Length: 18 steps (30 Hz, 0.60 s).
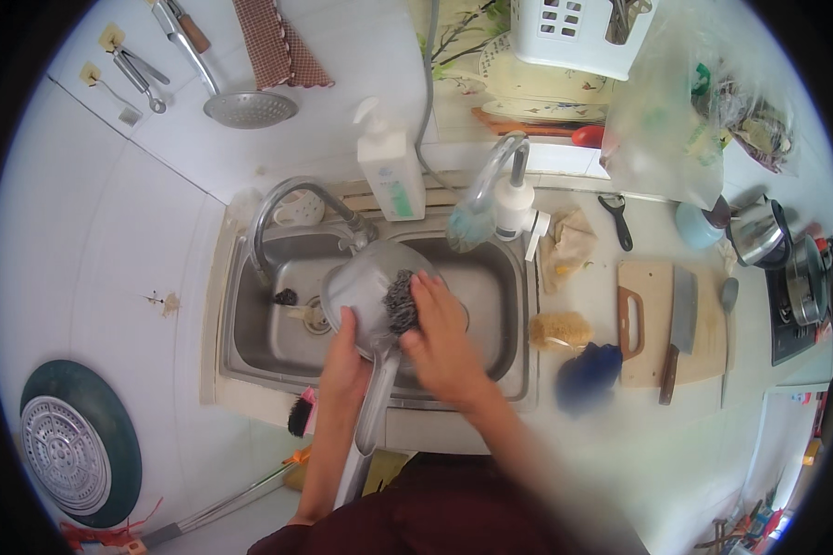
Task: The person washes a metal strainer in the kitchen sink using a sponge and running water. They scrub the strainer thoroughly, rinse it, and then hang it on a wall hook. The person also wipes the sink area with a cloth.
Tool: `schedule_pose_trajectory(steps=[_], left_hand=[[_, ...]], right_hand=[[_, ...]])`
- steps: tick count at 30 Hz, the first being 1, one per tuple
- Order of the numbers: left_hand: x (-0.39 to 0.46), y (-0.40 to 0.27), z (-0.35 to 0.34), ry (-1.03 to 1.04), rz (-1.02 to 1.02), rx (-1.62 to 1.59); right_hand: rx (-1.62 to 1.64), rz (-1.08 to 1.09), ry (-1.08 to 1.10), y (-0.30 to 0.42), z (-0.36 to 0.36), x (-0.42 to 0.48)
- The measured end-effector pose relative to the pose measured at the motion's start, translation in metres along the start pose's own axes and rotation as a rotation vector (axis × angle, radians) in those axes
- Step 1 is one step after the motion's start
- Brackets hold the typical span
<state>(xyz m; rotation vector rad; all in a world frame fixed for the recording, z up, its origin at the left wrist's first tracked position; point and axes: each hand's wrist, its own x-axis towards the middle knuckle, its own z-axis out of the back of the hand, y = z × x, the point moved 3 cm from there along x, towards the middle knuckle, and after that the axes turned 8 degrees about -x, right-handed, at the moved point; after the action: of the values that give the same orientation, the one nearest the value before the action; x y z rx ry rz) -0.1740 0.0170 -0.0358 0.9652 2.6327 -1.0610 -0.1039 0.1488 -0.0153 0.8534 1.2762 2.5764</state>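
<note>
Over the double-bowl steel sink (527,374) I see a metal ladle-like scoop (361,277) with a round bowl and a long channelled handle (375,406) pointing towards me. My left hand (347,361) grips the scoop at the lower left of its bowl, near the handle, thumb on the surface. Under the fingers of my right hand (444,340) a grey steel-wool scrubber (400,302) is pressed against the bowl's right side. A dark scrap (286,297) and a pale piece (302,314) by the drain lie in the left basin.
A curved faucet (257,222) arches over the left basin; a second tap (517,156) stands behind the right. Beyond is a white pump bottle (392,173). At right are a loofah sponge (561,331), a blue cloth (589,378), and a cleaver (682,312) on a cutting board (711,347).
</note>
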Motion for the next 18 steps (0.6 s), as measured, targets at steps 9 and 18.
schedule_pose_trajectory(steps=[9,18], left_hand=[[-0.022,0.0,-0.008,-0.147,-0.089,0.215],[-0.034,0.008,-0.017,-0.145,-0.097,0.258]], right_hand=[[0.546,-0.451,0.238,-0.075,-0.005,0.042],[0.612,-0.589,0.322,-0.088,-0.016,0.038]])
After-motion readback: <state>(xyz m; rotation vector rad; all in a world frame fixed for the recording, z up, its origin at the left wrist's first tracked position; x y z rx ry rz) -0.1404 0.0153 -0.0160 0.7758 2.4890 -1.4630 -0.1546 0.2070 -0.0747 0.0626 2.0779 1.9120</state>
